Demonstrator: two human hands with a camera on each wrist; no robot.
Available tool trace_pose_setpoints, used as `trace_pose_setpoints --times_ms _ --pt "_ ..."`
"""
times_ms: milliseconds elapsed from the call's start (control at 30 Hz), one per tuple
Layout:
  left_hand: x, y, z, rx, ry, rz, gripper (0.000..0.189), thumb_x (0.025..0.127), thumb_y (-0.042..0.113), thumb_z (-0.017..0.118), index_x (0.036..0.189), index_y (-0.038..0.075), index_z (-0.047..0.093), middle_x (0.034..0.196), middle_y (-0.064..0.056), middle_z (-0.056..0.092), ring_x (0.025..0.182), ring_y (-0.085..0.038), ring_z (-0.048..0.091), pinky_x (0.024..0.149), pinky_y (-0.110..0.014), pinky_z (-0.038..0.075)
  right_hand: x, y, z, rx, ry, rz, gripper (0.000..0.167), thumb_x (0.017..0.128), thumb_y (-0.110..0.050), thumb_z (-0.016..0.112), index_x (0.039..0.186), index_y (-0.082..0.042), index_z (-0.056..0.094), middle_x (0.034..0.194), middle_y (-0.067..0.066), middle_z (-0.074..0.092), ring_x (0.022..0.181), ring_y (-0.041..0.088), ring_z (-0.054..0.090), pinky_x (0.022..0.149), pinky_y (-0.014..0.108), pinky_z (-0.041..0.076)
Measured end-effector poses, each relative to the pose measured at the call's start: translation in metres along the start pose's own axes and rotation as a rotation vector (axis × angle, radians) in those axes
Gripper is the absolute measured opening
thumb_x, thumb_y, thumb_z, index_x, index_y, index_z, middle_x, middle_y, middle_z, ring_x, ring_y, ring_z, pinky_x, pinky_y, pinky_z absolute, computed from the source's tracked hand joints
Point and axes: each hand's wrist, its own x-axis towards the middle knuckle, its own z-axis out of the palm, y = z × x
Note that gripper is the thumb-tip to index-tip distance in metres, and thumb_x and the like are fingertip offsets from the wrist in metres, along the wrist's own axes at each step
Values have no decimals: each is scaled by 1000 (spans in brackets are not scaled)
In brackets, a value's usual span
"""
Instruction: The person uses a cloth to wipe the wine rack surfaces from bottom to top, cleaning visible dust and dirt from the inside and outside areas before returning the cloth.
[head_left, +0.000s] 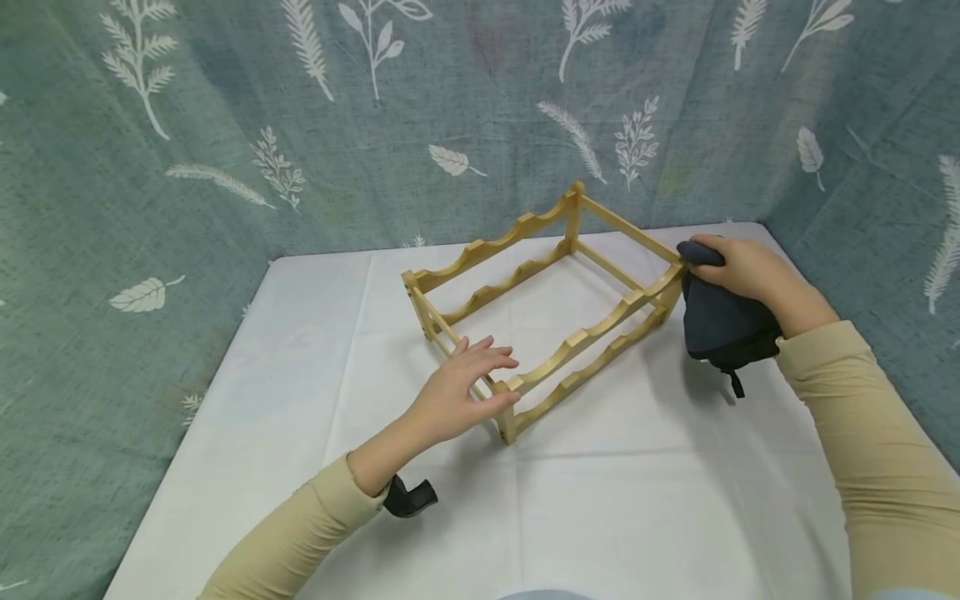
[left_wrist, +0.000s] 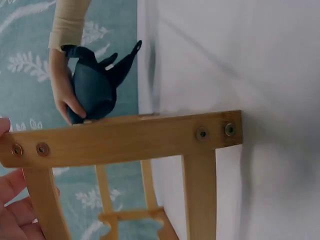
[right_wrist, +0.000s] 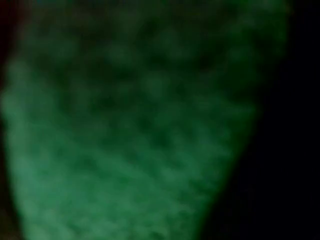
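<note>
A light wooden rack (head_left: 577, 340) with scalloped rails stands at an angle on the white table. My left hand (head_left: 462, 392) is at its near corner, fingers spread and thumb over the corner post; whether it touches the wood is unclear. In the left wrist view its fingers (left_wrist: 17, 215) show beside the bolted end frame (left_wrist: 120, 142). My right hand (head_left: 746, 268) grips a dark navy fabric item (head_left: 723, 321) with a dangling black strap, raised beside the rack's right corner. That item also shows in the left wrist view (left_wrist: 94, 90). The right wrist view is a dark green blur.
The white-covered table (head_left: 300, 350) has its far edge against a green-blue leaf-patterned curtain (head_left: 480, 133), which also hangs along both sides. A black wrist-camera piece (head_left: 410, 498) juts out below my left wrist. A pale blue rounded edge (head_left: 543, 595) shows at the bottom.
</note>
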Motion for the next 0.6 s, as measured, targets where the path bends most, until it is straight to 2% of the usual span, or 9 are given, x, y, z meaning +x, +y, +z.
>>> trace_pose_setpoints --times_ms 200,333,467,533,600 --pt "6 -12 -1 -5 -31 78 39 84 35 63 115 10 62 130 -3 54 132 -20 36 114 -39 12 -5 4 -3 -29 -16 -26 57 94 -28 49 140 0 30 129 37 38 115 54 37 91 65 32" --pt "8 -31 -4 -64 -14 143 38 85 34 63 114 9 62 129 -5 55 132 -23 35 114 -42 11 -10 5 -3 -38 -9 -57 56 94 -28 50 138 1 32 126 37 42 111 53 41 89 64 34" --pt "11 -53 -8 -122 21 242 37 86 39 61 110 10 64 123 -6 59 129 -25 39 114 -45 11 -15 7 -1 -27 -8 -74 57 94 -33 48 138 0 33 126 37 42 113 53 40 89 64 34" --pt "13 -63 -9 -161 35 290 34 86 36 62 107 9 65 119 -8 61 128 -25 41 114 -45 10 -19 8 1 -11 -3 -78 57 94 -34 48 139 -1 33 127 36 42 114 53 39 89 64 33" --pt "15 -73 -11 -203 46 326 29 83 26 67 106 8 66 117 -10 62 127 -25 42 114 -46 8 -23 9 3 7 11 -97 56 94 -31 50 138 -1 35 128 36 42 115 52 39 90 64 34"
